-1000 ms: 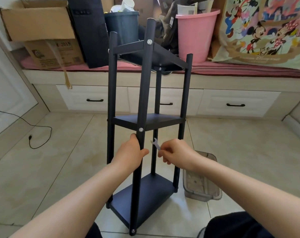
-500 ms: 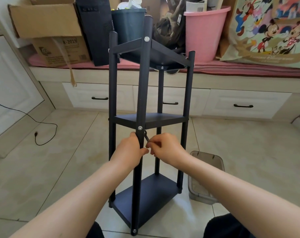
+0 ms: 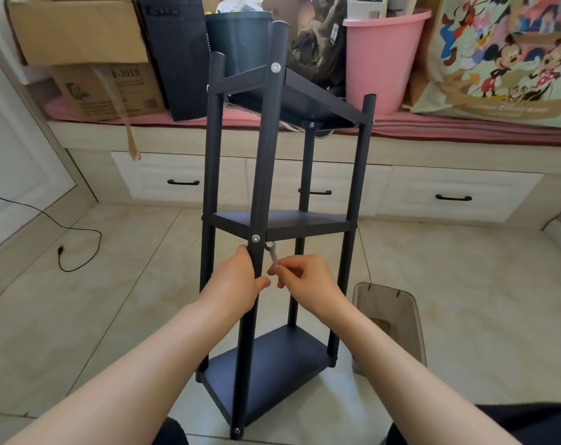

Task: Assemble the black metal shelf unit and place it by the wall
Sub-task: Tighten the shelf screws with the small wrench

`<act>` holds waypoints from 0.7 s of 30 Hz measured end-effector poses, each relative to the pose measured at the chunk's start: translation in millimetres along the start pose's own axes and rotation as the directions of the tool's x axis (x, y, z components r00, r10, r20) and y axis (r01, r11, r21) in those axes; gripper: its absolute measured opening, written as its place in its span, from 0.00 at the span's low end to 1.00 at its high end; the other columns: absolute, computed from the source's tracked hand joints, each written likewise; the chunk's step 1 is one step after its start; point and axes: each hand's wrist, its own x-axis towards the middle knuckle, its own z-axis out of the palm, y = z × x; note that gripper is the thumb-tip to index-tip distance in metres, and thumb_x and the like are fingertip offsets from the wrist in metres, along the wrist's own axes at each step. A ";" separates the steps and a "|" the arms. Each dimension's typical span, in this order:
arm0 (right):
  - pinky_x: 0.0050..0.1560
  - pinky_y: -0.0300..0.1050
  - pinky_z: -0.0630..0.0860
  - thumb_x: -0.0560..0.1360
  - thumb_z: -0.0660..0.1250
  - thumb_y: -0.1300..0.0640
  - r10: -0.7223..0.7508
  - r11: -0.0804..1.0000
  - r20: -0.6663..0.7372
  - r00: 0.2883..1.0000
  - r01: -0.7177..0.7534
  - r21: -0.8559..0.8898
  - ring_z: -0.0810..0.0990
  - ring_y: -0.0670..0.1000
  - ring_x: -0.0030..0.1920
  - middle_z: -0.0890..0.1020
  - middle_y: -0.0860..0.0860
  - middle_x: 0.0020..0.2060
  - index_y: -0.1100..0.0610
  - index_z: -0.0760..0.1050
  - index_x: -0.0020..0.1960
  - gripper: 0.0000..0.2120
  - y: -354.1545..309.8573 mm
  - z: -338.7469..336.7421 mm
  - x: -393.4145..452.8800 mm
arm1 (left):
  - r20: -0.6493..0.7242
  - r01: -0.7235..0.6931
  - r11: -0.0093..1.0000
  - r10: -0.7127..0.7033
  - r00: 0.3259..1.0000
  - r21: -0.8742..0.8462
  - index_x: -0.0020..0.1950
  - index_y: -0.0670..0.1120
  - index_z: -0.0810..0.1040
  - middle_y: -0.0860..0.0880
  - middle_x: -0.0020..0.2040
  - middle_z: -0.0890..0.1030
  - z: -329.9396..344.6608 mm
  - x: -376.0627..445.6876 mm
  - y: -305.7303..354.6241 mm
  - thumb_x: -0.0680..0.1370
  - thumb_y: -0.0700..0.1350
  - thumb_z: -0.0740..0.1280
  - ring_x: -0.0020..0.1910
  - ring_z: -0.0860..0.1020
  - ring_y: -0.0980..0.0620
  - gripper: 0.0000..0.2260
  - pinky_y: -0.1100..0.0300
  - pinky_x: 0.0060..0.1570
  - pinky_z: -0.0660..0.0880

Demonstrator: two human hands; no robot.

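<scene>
Gripping round black post [image 3: 259,194], left hand [image 3: 237,284]; right hand [image 3: 308,281] pinching flat metal wrench [image 3: 271,254].

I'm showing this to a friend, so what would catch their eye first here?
The tall black shelf standing mid-floor, with the left hand gripping its front post and the right hand pinching a small wrench under the middle tier. Behind, a pink bucket and cartoon bag brighten the bench.

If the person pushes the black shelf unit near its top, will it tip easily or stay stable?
The shelf unit looks tall with a narrow base, so a push near the top would probably tip it. Its thin posts and empty shelves suggest it is light. The left hand gripping the front post likely steadies it.
</scene>
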 end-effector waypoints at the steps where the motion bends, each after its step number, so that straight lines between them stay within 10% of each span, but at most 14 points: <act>1: 0.38 0.26 0.71 0.80 0.65 0.56 -0.010 1.000 -0.009 1.000 0.010 0.000 0.79 0.37 0.37 0.81 0.42 0.34 0.52 0.84 0.49 0.09 1.0 2.5 -0.4 | -0.004 0.000 1.000 0.000 1.000 0.011 0.72 0.46 0.65 0.56 0.39 0.67 0.1 0.6 -1.0 0.80 0.50 0.69 0.34 0.69 0.59 0.24 0.66 0.28 0.64; 21: 0.42 0.24 0.72 0.80 0.66 0.57 -0.093 0.981 -0.239 0.967 0.130 0.143 0.79 0.38 0.41 0.82 0.43 0.35 0.54 0.85 0.51 0.08 4.2 14.7 5.1 | -0.002 -0.048 0.999 0.048 0.999 -0.003 0.70 0.48 0.67 0.56 0.39 0.71 4.7 1.1 0.8 0.79 0.49 0.71 0.34 0.71 0.60 0.23 0.68 0.27 0.64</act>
